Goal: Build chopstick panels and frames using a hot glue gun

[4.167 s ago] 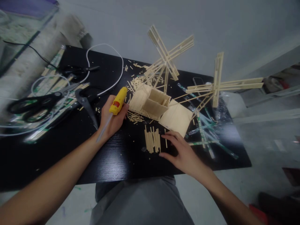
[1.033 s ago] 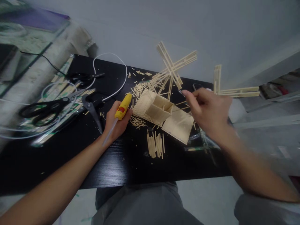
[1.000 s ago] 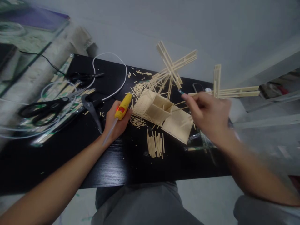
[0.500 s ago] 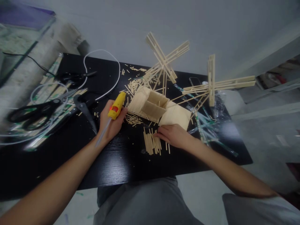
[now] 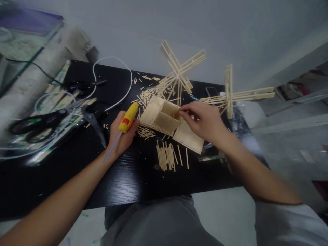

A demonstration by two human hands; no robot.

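- Left hand (image 5: 123, 139), left of centre: you had it wrapped around a yellow glue gun (image 5: 130, 115), glue stick (image 5: 112, 147) trailing toward the lower left.
- Right hand (image 5: 206, 121), right of centre: your thumb and forefinger almost met at the box's right edge; whether they gripped anything could not be told.
- Wooden box (image 5: 167, 123): stood mid-frame, open on top.
- Short sticks (image 5: 166, 157): lay in a loose row, lower centre.
- Scissors (image 5: 38, 124): lay at the frame's left.
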